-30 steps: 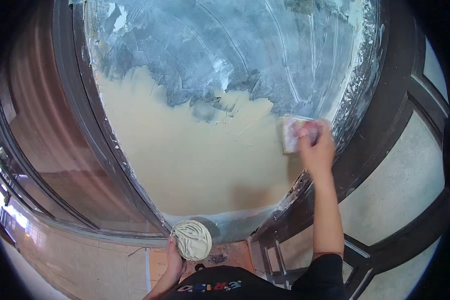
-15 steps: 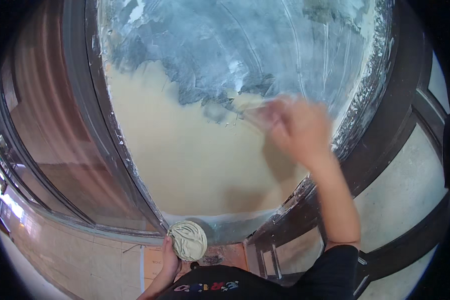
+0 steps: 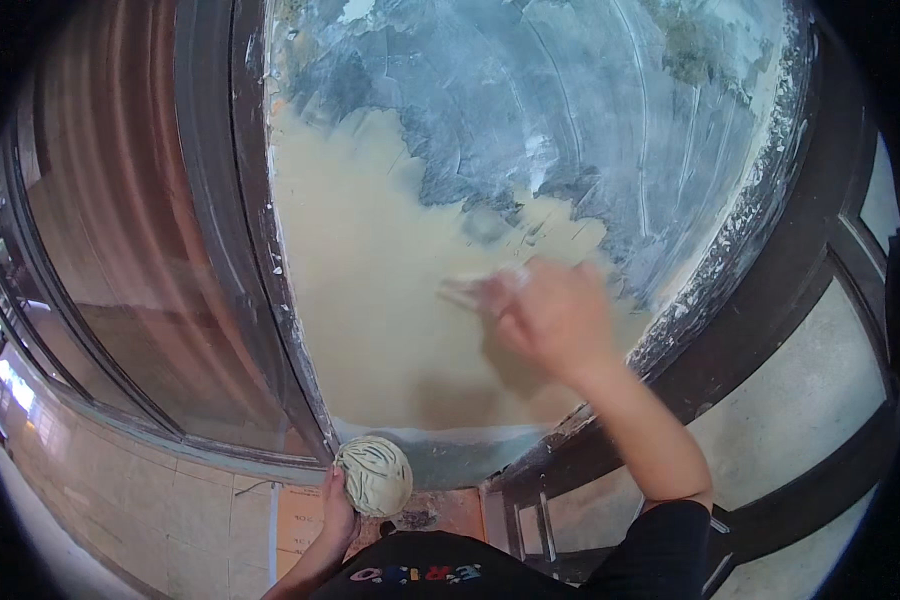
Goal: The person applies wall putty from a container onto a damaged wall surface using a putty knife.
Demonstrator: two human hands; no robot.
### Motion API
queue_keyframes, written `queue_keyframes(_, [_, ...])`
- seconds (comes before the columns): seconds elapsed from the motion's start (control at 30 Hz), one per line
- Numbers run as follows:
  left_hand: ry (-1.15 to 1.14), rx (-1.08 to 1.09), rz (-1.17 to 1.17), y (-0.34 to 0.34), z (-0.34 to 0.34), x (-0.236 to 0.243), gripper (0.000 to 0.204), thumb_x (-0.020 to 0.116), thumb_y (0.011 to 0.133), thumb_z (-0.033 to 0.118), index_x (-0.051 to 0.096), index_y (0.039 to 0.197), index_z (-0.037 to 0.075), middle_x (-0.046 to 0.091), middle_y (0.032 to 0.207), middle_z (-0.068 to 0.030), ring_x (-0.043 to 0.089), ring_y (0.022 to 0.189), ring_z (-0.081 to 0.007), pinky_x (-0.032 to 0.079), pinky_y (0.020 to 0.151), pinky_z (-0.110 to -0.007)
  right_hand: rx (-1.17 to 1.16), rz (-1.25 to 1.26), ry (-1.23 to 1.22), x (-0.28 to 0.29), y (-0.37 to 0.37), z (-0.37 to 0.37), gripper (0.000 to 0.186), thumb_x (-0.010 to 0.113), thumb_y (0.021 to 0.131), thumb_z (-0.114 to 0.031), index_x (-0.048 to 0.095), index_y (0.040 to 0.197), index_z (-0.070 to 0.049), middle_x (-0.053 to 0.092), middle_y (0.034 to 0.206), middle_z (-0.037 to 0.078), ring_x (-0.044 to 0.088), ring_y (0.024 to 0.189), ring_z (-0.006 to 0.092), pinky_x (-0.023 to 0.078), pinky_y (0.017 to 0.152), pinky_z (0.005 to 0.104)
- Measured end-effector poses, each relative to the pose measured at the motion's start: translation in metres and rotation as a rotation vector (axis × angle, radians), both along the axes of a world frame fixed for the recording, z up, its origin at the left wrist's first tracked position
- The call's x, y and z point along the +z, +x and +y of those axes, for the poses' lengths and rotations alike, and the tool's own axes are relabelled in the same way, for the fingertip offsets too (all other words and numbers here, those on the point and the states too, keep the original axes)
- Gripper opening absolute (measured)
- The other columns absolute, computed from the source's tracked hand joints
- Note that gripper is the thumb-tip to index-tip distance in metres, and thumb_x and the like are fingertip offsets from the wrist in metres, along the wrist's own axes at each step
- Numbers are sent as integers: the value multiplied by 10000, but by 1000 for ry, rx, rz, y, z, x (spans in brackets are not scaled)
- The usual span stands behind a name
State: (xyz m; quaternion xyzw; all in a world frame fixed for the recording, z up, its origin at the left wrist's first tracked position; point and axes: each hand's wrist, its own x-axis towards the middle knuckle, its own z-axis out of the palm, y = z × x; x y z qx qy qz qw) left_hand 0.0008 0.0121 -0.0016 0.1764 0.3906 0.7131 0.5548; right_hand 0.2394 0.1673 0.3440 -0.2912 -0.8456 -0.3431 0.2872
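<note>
My left hand point(image 3: 338, 508) grips the side of a round tub of creamy paste point(image 3: 374, 476), low in front of my body. The paste fills the tub, with ridges across its surface. My right hand point(image 3: 560, 315) is closed around a thin flat tool point(image 3: 460, 290) at the wall. Motion blurs the tool, so I cannot make out its exact kind. A smooth cream coating point(image 3: 360, 300) covers the lower and left part of the wall panel, with a ragged upper edge. Above it is the bare grey-blue surface point(image 3: 500, 90). My right hand is over the coated part, its shadow beneath.
A dark door frame point(image 3: 260, 300) with glass and a brown curtain point(image 3: 110, 170) stands on the left. To the right is a dark panelled frame point(image 3: 760, 290), its edge spattered white. An orange-brown printed board point(image 3: 300, 525) lies on the tiled floor point(image 3: 195, 510).
My right hand has swept down and to the left with the tool, and more cream coating now shows where it was. The left hand still holds the tub. The view has shifted slightly.
</note>
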Motion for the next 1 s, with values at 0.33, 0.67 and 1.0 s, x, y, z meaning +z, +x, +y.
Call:
queue_keyframes(0.33, [-17,-82,63,-14,-5,-6,417,354,1033,304,422,1342,33,518,1319,-138,523,1222,-262,413,1038,-407,-110,416,15,54,30,3,312,658,729,-116,636,1041,-118,622,848,66,593,787,304,437,693,451])
queue_keyframes(0.67, [-57,-101,15,-40,-9,5,414,354,1024,319,446,1325,51,536,1295,-123,537,1199,-245,427,1020,-395,-180,-267,31,-53,38,25,278,682,752,-210,621,1023,-227,571,796,25,578,791,216,392,683,414])
queue_keyframes(1.0, [-108,-163,-6,-65,-11,-3,415,360,1027,332,453,1322,55,538,1293,-98,540,1205,-234,444,1009,-388,-138,-146,-163,-54,-21,-20,218,606,803,-190,620,1020,-181,614,892,15,603,836,206,417,674,396])
